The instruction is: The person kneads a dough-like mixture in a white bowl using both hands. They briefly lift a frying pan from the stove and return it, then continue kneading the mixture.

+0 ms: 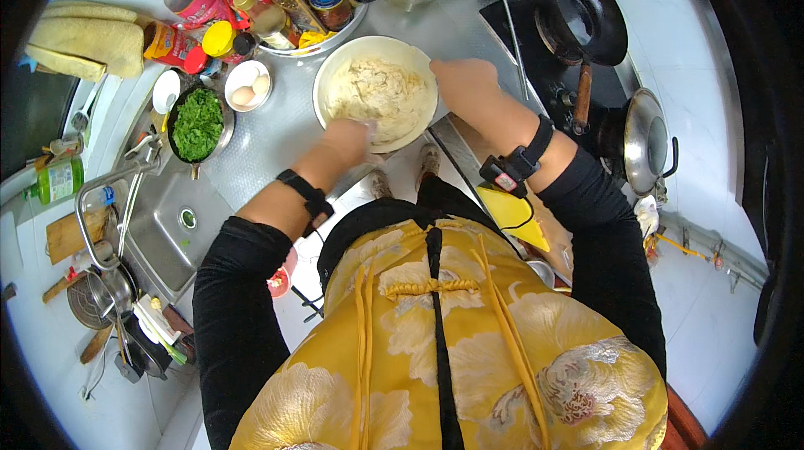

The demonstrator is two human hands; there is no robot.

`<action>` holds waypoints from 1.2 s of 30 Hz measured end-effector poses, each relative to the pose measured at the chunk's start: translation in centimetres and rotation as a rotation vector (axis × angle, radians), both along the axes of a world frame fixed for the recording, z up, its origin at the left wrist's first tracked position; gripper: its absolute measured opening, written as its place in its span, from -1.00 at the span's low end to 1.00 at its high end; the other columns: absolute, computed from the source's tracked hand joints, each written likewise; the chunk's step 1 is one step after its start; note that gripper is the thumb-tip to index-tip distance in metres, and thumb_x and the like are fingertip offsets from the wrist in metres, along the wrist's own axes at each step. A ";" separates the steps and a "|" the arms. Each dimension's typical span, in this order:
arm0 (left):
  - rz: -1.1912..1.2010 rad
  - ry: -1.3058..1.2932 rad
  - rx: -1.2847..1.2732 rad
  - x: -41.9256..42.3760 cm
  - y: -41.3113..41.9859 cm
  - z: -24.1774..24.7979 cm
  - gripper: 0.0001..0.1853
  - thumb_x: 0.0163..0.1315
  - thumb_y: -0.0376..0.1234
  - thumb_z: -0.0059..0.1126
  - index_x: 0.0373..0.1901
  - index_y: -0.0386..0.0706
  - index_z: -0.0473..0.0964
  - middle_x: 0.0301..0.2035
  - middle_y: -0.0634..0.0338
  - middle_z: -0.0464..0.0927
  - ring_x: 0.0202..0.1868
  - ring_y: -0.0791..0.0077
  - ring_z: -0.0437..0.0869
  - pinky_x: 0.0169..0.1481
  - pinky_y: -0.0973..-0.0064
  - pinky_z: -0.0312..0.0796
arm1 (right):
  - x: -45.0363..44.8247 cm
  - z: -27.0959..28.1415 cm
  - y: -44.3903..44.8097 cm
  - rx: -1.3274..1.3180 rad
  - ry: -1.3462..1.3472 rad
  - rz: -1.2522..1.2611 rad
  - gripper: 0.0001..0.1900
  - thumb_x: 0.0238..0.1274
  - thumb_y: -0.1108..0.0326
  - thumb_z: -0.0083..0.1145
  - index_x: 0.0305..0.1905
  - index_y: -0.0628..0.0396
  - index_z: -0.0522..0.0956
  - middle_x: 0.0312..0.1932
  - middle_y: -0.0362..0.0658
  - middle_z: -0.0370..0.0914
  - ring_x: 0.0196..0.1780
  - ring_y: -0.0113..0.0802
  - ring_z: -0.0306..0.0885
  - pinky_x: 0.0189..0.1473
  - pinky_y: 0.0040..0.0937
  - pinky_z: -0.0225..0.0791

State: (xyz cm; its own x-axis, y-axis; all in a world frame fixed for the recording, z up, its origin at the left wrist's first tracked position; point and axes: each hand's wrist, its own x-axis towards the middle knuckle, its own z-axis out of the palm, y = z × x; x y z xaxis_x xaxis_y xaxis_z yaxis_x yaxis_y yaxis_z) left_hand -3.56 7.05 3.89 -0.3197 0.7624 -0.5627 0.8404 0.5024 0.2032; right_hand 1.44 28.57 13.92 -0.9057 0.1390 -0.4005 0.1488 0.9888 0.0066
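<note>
A cream-coloured mixing bowl (324, 63) sits near the counter's front edge, holding rough, shaggy dough (383, 95). At its right rim is my right hand (468, 87), curled with the fingertips against the rim. My left hand (345, 137) is at the near left rim, blurred. Something pale and translucent shows by its fingers, too unclear to name. Left of the mixing bowl, a small white bowl (267, 95) contains several eggs (244, 95). Beside that, a pan (227, 129) is filled with chopped green leaves (198, 125). Both my forearms wear black straps.
Sauce bottles and jars (270, 19) crowd a white tray (342, 35) behind. To the right, a wok (581, 13) and a lidded pot (647, 142) stand at the black cooktop (512, 13); a metal ladle (515, 35) lies across its edge. A steel sink (169, 224) is at left.
</note>
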 end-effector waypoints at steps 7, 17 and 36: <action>0.117 0.063 0.232 -0.9 -0.3 0.7 -0.56 0.14 0.03 0.03 -0.05 -0.01 0.49 -0.12 0.13 0.55 -0.13 0.17 0.60 -0.07 0.26 0.44 | -1.1 1.7 -1.7 0.040 -0.090 0.177 -0.81 0.10 0.39 -0.03 -0.25 0.05 0.59 -0.34 -0.08 0.62 -0.23 -0.11 0.61 -0.32 -0.19 0.46; 0.076 0.040 0.343 -2.8 -4.6 -2.1 -0.36 -0.09 0.05 0.28 0.08 0.07 0.42 0.05 0.13 0.47 0.18 0.12 0.37 0.35 0.19 0.01 | -4.1 -1.9 -4.0 0.093 -0.170 0.221 -0.79 0.10 0.41 -0.04 -0.29 0.11 0.65 -0.29 -0.07 0.63 -0.21 -0.15 0.62 -0.29 -0.24 0.48; -0.058 0.026 0.341 -3.2 -5.1 -0.8 -0.16 -0.32 0.14 0.36 0.13 0.13 0.41 0.12 0.16 0.41 0.23 0.22 0.31 0.40 0.19 -0.11 | -5.2 -7.5 -1.9 0.056 -0.327 0.214 -0.72 0.18 0.38 -0.13 -0.15 0.14 0.62 -0.12 -0.02 0.59 -0.05 -0.10 0.58 -0.11 -0.17 0.44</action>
State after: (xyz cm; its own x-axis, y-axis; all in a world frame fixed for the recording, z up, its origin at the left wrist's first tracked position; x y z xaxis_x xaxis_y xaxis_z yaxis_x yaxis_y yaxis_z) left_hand -6.74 1.97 3.08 -0.2810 0.9226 -0.2644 0.8727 0.3603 0.3296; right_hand -3.73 26.67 6.38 -0.7423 -0.0091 -0.6700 -0.0792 0.9941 0.0743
